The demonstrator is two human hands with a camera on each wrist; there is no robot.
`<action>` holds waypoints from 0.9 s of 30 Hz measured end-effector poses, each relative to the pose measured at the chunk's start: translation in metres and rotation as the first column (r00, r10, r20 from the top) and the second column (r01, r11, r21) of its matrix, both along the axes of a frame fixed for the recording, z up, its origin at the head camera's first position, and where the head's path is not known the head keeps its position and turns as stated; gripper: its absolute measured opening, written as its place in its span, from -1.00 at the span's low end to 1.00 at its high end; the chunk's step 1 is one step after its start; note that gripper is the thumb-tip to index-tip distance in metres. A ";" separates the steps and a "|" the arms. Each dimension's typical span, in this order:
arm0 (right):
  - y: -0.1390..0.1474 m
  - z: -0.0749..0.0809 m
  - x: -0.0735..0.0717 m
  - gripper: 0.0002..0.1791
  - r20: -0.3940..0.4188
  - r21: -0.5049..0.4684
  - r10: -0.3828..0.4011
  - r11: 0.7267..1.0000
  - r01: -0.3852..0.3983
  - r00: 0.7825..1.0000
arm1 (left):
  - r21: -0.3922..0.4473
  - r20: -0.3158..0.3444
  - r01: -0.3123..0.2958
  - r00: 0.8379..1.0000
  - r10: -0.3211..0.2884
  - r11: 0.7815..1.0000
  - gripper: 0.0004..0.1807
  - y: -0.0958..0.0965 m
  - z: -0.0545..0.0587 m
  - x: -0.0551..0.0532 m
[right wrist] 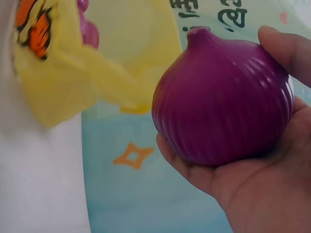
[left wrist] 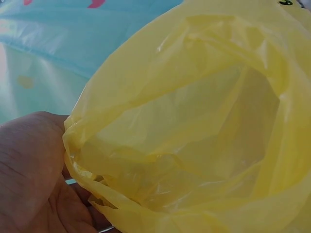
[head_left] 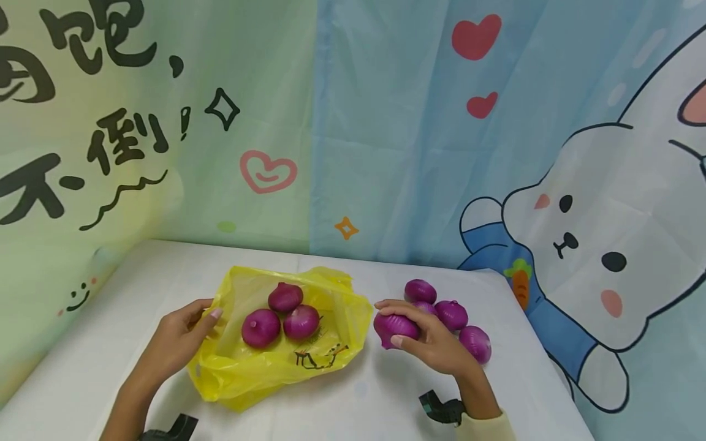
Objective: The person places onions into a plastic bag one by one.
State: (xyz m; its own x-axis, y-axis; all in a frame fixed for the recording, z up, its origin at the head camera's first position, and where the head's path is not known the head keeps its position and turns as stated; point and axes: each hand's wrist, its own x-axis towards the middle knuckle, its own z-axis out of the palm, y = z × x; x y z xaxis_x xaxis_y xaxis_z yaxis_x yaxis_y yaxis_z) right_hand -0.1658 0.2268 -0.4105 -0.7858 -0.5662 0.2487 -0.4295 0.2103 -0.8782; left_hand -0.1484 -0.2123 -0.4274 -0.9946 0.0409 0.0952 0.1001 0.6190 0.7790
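Observation:
A yellow plastic bag (head_left: 242, 376) lies with its mouth spread on the table, and three purple onions (head_left: 261, 328) show inside it. My left hand (head_left: 179, 340) pinches the bag's left edge between thumb and fingers; the left wrist view shows the bag's rim (left wrist: 73, 141) beside that palm. To the right of the bag, my right hand (head_left: 441, 343) grips a purple onion (right wrist: 221, 104), thumb on one side and fingers on the other. This onion is held apart from the bag.
Several more purple onions (head_left: 475, 344) sit in a cluster behind and right of my right hand, one partly hidden by it. The white table (head_left: 353, 398) ends at a printed curtain (head_left: 386, 184) with a rabbit and hearts. Dark wrist straps (head_left: 444, 409) are on both arms.

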 end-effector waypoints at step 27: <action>-0.089 0.029 -0.055 -0.56 -0.028 0.093 0.421 0.904 -0.417 0.907 | 0.009 0.004 -0.001 1.000 0.001 1.000 -0.46 0.001 -0.003 -0.001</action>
